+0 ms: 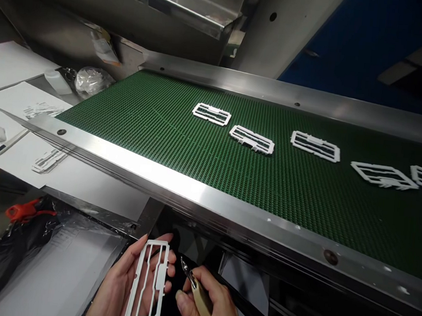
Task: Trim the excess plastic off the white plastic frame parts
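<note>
My left hand (119,280) holds a white plastic frame (161,277), a flat slotted rectangle with small tabs along its right edge. The fingers wrap behind it and show through its slots. Just to the right, my right hand (217,304) grips a deburring knife (200,293) with a beige handle and a pointed metal blade. Its tip points up and left, a small gap away from the frame. Similar white frames lie on the green conveyor belt (145,109), among them a frame (211,114) at the far side and a frame (252,140) nearer the middle.
A metal rail (194,188) edges the belt on my side. Papers, a pen-like tool (13,141) and thin white pieces (52,159) lie on the table at left. Orange-handled cutters (27,211) rest lower left, beside black plastic wrapping. Crumpled clear plastic (91,81) sits behind.
</note>
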Demonstrator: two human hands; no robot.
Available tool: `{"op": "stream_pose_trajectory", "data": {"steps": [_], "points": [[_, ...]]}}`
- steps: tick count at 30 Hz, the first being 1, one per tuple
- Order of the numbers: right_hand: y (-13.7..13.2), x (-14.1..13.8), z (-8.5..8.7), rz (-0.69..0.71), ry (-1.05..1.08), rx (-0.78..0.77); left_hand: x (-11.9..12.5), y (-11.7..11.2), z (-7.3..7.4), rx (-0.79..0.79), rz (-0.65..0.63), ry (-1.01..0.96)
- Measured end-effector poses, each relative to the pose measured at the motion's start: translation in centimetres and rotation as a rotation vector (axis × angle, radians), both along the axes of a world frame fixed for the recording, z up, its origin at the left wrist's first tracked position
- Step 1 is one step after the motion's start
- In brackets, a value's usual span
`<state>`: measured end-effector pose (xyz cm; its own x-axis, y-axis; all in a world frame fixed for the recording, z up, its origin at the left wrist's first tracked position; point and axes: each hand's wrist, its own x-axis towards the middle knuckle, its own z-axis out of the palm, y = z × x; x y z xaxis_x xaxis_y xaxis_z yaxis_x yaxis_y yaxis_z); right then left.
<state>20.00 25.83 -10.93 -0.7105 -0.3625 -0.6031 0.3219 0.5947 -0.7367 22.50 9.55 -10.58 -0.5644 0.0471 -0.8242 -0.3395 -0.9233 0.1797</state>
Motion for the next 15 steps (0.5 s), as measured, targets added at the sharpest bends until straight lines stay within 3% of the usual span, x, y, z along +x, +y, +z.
{"op": "stream_pose_trajectory", "data": {"steps": [15], "points": [[0.05, 0.36, -0.26, -0.007, 0.013, -0.032, -0.07, 0.08, 0.19, 0.020, 0.016, 0.012]]}}
